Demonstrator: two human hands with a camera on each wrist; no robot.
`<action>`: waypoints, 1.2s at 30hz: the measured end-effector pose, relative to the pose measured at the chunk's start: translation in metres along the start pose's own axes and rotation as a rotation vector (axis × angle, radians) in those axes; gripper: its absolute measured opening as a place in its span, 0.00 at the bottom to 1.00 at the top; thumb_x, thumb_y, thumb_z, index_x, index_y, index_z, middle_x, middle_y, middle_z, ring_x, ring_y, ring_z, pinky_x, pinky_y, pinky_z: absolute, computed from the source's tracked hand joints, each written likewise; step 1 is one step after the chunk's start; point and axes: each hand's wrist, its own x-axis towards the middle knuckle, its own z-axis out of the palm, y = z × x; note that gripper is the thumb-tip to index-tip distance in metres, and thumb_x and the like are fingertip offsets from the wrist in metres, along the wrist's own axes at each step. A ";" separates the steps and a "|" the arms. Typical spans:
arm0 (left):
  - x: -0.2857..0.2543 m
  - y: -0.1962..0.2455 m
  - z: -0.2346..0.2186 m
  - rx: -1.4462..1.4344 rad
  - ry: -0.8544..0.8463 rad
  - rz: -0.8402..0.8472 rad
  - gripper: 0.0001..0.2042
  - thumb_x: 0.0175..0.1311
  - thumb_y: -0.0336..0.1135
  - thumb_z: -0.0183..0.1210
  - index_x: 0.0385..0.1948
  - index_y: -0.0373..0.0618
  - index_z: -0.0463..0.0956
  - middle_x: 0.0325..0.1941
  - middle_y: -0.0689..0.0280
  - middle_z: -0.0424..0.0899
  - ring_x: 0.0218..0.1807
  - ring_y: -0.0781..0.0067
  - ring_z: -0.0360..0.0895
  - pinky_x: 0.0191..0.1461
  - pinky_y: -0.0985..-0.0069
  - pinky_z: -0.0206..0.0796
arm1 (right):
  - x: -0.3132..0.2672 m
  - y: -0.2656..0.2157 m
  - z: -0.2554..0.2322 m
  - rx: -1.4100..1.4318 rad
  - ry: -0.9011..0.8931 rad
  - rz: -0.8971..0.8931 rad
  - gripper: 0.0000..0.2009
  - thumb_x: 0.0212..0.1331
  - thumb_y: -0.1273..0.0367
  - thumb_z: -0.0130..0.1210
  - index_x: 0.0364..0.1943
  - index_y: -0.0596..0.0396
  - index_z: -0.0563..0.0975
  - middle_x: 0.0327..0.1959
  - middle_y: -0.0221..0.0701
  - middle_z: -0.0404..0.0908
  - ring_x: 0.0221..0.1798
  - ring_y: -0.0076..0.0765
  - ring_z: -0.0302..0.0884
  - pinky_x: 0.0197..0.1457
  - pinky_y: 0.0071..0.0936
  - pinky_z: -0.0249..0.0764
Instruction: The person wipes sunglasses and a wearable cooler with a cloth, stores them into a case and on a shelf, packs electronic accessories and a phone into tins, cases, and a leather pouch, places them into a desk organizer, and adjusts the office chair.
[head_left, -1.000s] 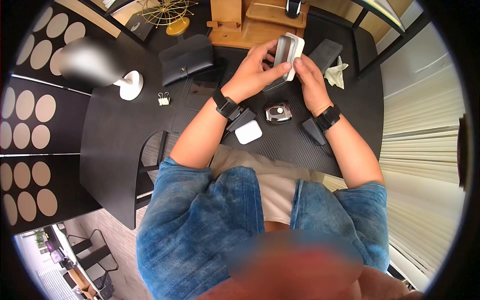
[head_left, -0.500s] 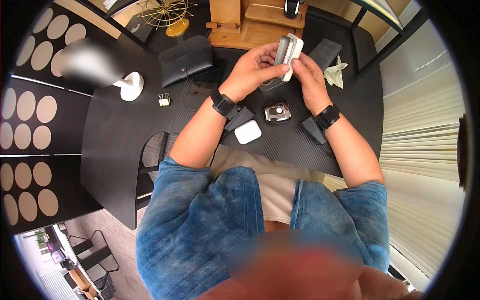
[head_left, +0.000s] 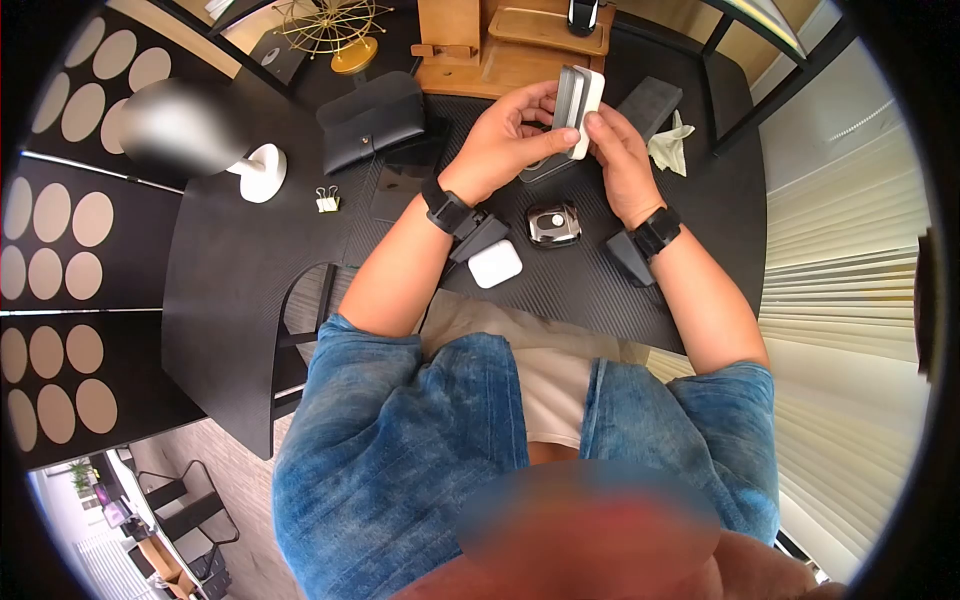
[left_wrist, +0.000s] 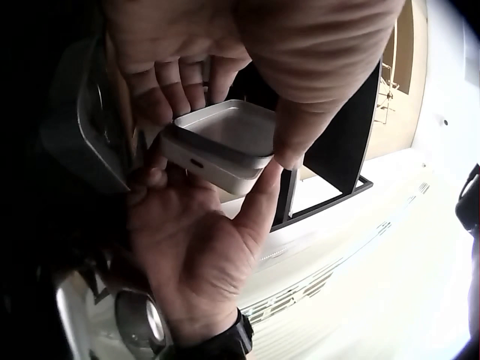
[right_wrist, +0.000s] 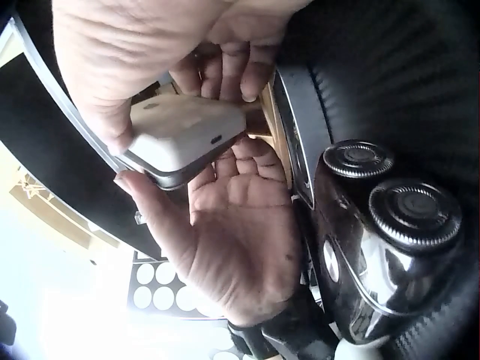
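Two-handed, we are pinching the white-and-grey case [head_left: 589,118], left hand [head_left: 507,138] at eight o'clock, right hand [head_left: 626,165] at four; wrist views are cropping both hands at twelve.

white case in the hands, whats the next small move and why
Probably nudge the grey tray into line with the white case: the left hand pinches the tray, the right hand holds the case, and in the left wrist view the two lie together with edges that look slightly offset. How they fit inside is hidden.
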 end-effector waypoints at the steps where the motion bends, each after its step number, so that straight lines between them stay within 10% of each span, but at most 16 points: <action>1: 0.000 0.000 0.000 0.043 0.004 -0.006 0.30 0.63 0.33 0.65 0.66 0.37 0.63 0.50 0.65 0.77 0.52 0.76 0.74 0.58 0.76 0.67 | -0.001 -0.001 0.000 -0.006 -0.010 0.010 0.25 0.65 0.55 0.57 0.56 0.62 0.75 0.46 0.28 0.79 0.48 0.22 0.72 0.56 0.21 0.67; 24: -0.003 0.002 -0.003 0.055 0.040 -0.066 0.22 0.67 0.33 0.59 0.60 0.35 0.70 0.47 0.65 0.80 0.50 0.78 0.76 0.57 0.76 0.69 | -0.003 -0.008 0.000 -0.056 -0.005 0.035 0.23 0.65 0.57 0.58 0.55 0.62 0.75 0.43 0.28 0.80 0.44 0.21 0.73 0.50 0.19 0.68; 27: -0.002 0.001 -0.011 -0.270 0.145 -0.111 0.18 0.72 0.41 0.52 0.54 0.37 0.73 0.51 0.64 0.81 0.53 0.75 0.77 0.60 0.72 0.67 | -0.003 -0.005 -0.005 -0.001 -0.004 0.087 0.23 0.65 0.58 0.58 0.55 0.63 0.76 0.43 0.28 0.80 0.46 0.22 0.74 0.53 0.20 0.68; 36: 0.002 0.001 -0.007 -0.304 0.192 0.063 0.27 0.66 0.35 0.62 0.64 0.34 0.64 0.50 0.66 0.78 0.52 0.78 0.74 0.56 0.79 0.67 | -0.003 0.002 0.004 -0.094 -0.098 -0.066 0.22 0.60 0.64 0.64 0.55 0.62 0.76 0.43 0.27 0.79 0.45 0.20 0.74 0.50 0.19 0.71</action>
